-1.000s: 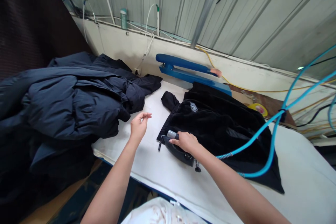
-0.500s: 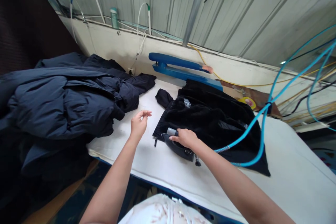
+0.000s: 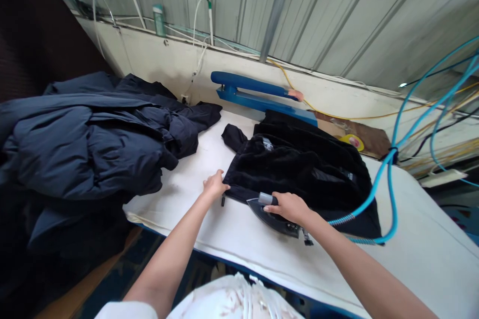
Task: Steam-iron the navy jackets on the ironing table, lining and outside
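A black garment [image 3: 295, 159] with a fleecy inside lies spread on the white padded ironing table [image 3: 209, 219]. My left hand [image 3: 216, 185] is at the garment's near left corner, its fingers closed on the edge. A small dark cord end [image 3: 223, 201] hangs just below that corner. In my right hand [image 3: 290, 207] is the handle of a steam iron [image 3: 275, 222], its tip pointing left along the garment's near hem. Part of the iron rests over the hem and part over the white cover. Light blue hoses [image 3: 368, 199] run from the iron to the upper right.
A heap of dark navy padded jackets [image 3: 90, 144] covers the table's left side. Behind the garment stands a blue sleeve board [image 3: 254, 92]. A yellow tape roll [image 3: 352, 142] lies at the back right. Cables and a green bottle [image 3: 159, 20] line the wall ledge.
My left hand has moved right and down onto the garment's corner and closed on it. The iron in my right hand has slid right along the near hem.
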`<state>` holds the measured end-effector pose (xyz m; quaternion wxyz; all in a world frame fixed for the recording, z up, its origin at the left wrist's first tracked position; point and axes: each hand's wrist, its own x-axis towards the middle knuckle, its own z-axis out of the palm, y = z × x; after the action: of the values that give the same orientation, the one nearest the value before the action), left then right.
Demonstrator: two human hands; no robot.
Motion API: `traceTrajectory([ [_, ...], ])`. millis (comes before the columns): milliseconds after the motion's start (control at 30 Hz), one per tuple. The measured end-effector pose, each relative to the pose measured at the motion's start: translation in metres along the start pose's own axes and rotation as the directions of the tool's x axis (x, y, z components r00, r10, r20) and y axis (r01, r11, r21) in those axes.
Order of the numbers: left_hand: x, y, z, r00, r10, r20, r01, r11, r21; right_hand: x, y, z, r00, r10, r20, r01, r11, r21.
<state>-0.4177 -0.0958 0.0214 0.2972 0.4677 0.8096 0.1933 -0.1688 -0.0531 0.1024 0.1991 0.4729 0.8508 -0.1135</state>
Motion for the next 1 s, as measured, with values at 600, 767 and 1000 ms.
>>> traceTrajectory([
  [600, 0.009, -0.022, -0.025, 0.915, 0.041, -0.401, -0.124, 0.975, -0.182, 0.057, -0.083, -0.016, 0.994, -0.081, -0.068, 0.085, 0.995, 0.060],
  [767, 0.001, -0.002, -0.029, 0.882, 0.147, -0.447, -0.253, 0.949, -0.189, 0.047, -0.062, -0.013, 0.996, -0.084, -0.044, 0.086, 0.994, 0.064],
  [1000, -0.006, 0.011, -0.010, 0.897, 0.205, -0.391, -0.293, 0.939, -0.180, 0.011, 0.013, 0.000, 0.999, 0.034, -0.005, -0.033, 0.998, 0.044],
])
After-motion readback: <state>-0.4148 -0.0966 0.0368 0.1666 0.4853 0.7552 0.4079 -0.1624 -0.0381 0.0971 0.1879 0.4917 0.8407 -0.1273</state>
